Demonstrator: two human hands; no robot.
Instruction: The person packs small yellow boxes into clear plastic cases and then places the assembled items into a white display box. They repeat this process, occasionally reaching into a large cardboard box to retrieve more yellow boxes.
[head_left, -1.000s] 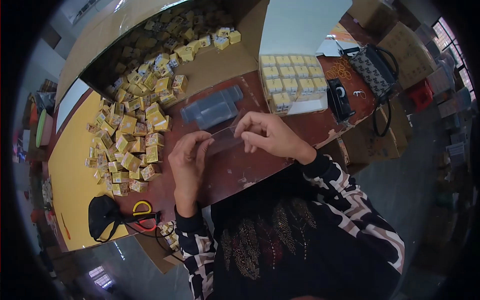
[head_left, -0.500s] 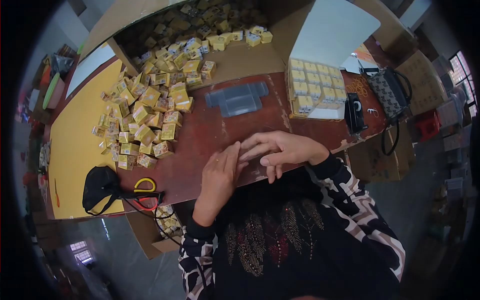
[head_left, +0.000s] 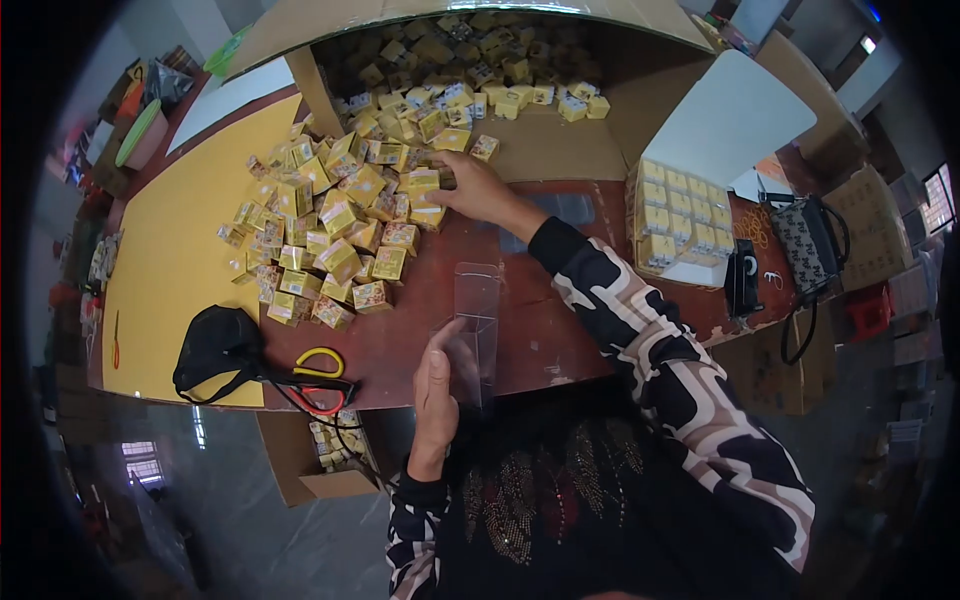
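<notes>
A clear plastic box, unfolded into an open upright shape, stands at the table's front edge. My left hand is at its left side, thumb up and fingers curved against the plastic. Farther forward, my right hand reaches over the right edge of a heap of small yellow boxes. Its thumb and fingers are spread at either side of one small yellow box, which still lies in the heap. Under my right forearm, flat clear plastic pieces lie partly hidden on the table.
A large carton at the back holds many more small boxes. To the right stand a white-lidded box packed with small boxes, a black tape dispenser and a handbag. At front left lie a black cloth bag and scissors.
My hands were together over the table's front; now they are apart. The right has moved forward to the heap. The left has a clear plastic box standing at it. The view has shifted.
</notes>
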